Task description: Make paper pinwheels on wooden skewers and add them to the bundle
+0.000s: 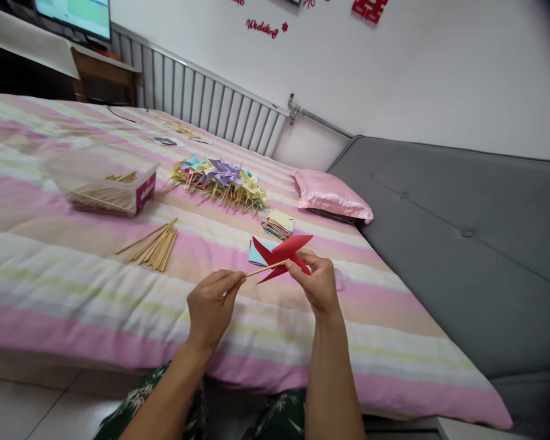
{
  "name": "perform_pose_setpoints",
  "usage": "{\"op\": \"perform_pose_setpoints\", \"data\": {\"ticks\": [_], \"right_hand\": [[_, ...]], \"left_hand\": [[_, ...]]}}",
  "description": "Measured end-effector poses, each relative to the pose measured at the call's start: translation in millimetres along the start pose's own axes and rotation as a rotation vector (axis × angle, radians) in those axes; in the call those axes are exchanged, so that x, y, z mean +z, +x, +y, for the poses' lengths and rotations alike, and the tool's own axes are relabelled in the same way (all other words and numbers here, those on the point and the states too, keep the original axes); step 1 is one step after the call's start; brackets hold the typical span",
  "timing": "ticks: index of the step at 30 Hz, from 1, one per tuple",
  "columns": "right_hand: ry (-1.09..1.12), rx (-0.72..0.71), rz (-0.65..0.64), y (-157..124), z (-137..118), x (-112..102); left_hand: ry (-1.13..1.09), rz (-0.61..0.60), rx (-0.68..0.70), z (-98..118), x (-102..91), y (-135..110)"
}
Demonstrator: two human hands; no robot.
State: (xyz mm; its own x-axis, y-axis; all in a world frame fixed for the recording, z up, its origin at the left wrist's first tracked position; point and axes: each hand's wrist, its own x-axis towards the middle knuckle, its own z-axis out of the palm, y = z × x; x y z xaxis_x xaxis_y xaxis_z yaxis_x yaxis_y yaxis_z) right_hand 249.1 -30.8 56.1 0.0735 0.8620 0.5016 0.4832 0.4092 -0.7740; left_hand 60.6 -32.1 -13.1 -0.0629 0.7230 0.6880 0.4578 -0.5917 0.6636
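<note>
Over the front of the bed, my left hand [214, 302] pinches one end of a thin wooden stick [266, 269]. My right hand [316, 282] is closed on a red paper pinwheel [288, 249], its thumb at the spot where the stick's other end meets the back of the paper. Whether the stick is fixed there, I cannot tell. Just behind the pinwheel lies light blue paper [258, 252], partly covered by it. A stack of coloured paper squares [279, 223] sits a little farther back. To the left, several loose sticks [158, 245] are fanned on the striped bedspread.
A clear plastic box [101, 190] of sticks stands at left. Finished pinwheels [224, 177] in several colours are heaped mid-bed. A pink pillow [332, 194] rests against the grey headboard [458, 244]. A small clear round item [340, 279] lies beside my right hand.
</note>
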Motion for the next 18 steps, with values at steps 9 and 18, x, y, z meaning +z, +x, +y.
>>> {"op": "perform_pose_setpoints", "data": {"ticks": [9,18], "right_hand": [[-0.116,-0.093,-0.01,1.2,-4.2,0.9],[-0.218,-0.129,0.012,1.8,-4.4,2.3]], "left_hand": [[0.061,0.0,0.025,3.3,-0.9,0.7],[0.07,-0.006,0.039,4.8,-0.3,-1.3]]}}
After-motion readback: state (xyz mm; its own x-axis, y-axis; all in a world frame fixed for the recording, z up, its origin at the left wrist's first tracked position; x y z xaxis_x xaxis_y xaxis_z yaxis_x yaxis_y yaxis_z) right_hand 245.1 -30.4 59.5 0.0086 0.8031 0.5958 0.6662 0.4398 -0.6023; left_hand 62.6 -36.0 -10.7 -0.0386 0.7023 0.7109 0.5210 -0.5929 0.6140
